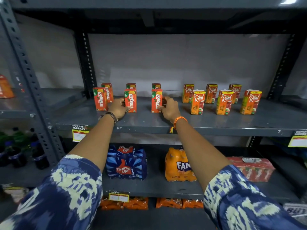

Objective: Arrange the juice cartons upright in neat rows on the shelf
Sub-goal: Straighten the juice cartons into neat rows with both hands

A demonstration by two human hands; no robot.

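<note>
Presently, left hand [118, 109] fingers grip one red cardboard Maaza carton [130, 100], right hand [168, 108] another [156, 100], squaring the grey metal shelf's [207, 122] front row.

Both arms reach forward, sleeves at the elbows; the left hand [118, 108] curls its fingers inward; the right hand [168, 108] curls likewise, thumb forward.
</note>
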